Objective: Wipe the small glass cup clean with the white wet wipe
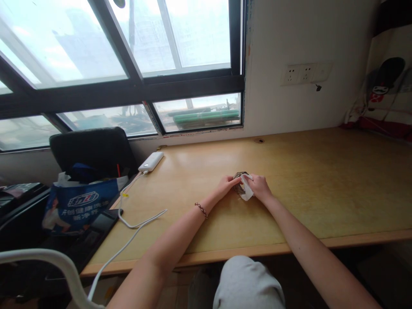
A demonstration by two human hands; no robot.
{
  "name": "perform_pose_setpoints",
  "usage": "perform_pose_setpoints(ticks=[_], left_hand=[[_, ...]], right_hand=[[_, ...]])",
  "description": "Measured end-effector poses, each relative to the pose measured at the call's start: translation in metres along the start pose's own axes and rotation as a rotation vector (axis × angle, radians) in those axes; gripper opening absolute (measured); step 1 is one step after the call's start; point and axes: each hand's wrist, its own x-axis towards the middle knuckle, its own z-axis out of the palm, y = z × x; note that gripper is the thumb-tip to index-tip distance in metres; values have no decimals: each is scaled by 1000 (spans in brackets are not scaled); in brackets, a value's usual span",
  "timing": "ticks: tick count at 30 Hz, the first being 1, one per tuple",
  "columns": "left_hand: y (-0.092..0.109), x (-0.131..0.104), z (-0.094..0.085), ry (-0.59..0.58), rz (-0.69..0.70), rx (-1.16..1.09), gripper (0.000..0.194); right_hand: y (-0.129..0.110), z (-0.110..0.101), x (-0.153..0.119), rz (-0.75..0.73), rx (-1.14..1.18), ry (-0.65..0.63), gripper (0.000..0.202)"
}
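My left hand [225, 185] grips the left side of a small round object [237, 189] with a dark, shiny, patterned rim, perhaps a glass ashtray; its exact kind is too small to tell. Closed around a white tissue [247, 192], my right hand [260, 187] presses it against the right side of that object. The tissue hangs down over part of the rim and hides it. Both hands are close together, low over the middle of the wooden table [309, 189]. A braided bracelet [201, 210] circles my left wrist.
A white power bank [151, 162] lies at the table's left edge, its white cable [141, 224] looping across the tabletop. Left of the table are a black chair [93, 148] and a blue bag [80, 206]. Wall sockets [299, 74] sit above the back edge.
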Motion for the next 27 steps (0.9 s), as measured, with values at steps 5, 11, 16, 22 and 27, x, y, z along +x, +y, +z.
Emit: perform_pose_setpoints(ticks=[5, 11, 16, 22, 27], left_hand=[[-2, 1, -3, -7, -29, -21, 53], [-4, 3, -5, -6, 27, -166, 47], [-2, -1, -4, -38, 93, -216, 46], [3, -1, 0, -52, 117, -185, 65], [-4, 7, 1, 118, 105, -153, 50]], right_hand=[[-3, -1, 0, 27, 122, 39, 51], [-3, 1, 3, 172, 338, -14, 37], [-4, 6, 1, 378, 899, -248, 32], [-5, 9, 1, 403, 979, -92, 30], [-9, 7, 2, 390, 1011, 49, 30]])
